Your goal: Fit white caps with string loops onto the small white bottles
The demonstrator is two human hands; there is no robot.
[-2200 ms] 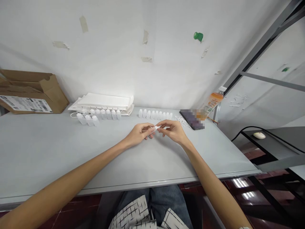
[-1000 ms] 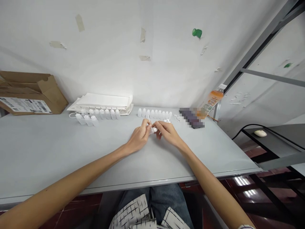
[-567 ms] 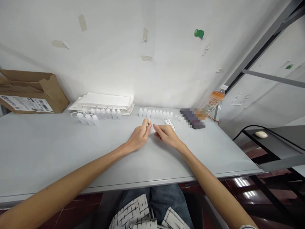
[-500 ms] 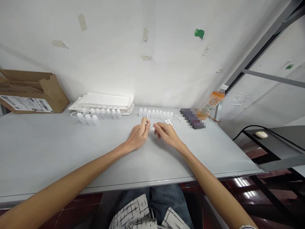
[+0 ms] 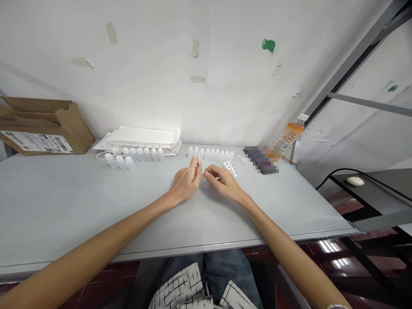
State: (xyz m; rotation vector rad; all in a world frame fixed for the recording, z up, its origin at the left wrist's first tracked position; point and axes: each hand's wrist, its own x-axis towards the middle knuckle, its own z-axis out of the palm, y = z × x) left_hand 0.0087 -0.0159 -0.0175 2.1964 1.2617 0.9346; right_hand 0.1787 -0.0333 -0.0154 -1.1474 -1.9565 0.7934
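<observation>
Head view: left hand (image 5: 186, 183), closed on white strip (image 5: 199, 160), end upward; right hand (image 5: 224, 183) just rightward, curled; its hold unclear.

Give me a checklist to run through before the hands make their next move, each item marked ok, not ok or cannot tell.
1. Left hand's hold: ok. The left hand pinches a slim white piece, which sticks up.
2. Right hand's hold: cannot tell. A white bit shows at the tip of the right hand, but the grip is hidden.
3. Bottle row upright: ok. The small white bottles stand in line behind the hands.
4. Small white parts clear of the right hand: cannot tell. The small white parts partly overlap it in this view.
5. Drink bottle closed: ok. The drink bottle has its white cap on.
</observation>
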